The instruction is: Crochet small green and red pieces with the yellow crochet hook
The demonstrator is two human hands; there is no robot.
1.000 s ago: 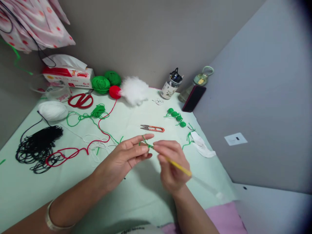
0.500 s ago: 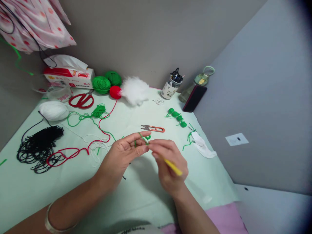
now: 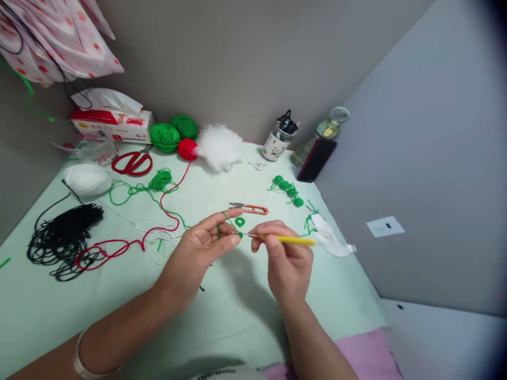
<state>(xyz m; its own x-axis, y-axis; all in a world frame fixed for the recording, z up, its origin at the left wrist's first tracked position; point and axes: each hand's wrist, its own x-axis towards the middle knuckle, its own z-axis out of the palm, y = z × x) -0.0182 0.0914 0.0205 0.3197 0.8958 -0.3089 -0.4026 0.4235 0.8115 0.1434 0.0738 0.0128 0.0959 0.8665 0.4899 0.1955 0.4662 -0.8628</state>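
My left hand (image 3: 212,240) pinches a small piece of green yarn work (image 3: 240,235) between thumb and finger, and a green strand (image 3: 228,217) runs over its raised index finger. My right hand (image 3: 287,258) grips a yellow-handled crochet hook (image 3: 295,240) like a pen. The hook's thin metal shaft points left and its tip meets the green yarn at my left fingertips. Just beyond lies a small green crocheted ring (image 3: 240,222) on the table. Orange thread snips (image 3: 253,209) rest behind it, blades to the left.
Left are black yarn (image 3: 65,237), red yarn (image 3: 144,237), a white ball (image 3: 87,180) and red-handled scissors (image 3: 132,163). Green balls (image 3: 164,137) and white stuffing (image 3: 219,148) sit at the back. Right are small green balls (image 3: 291,192), a phone (image 3: 317,160) and a pen jar (image 3: 276,145).
My right hand has shifted slightly right, and the hook has swung from slanting down to nearly level, baring its metal shaft. My left hand stays nearly in place.
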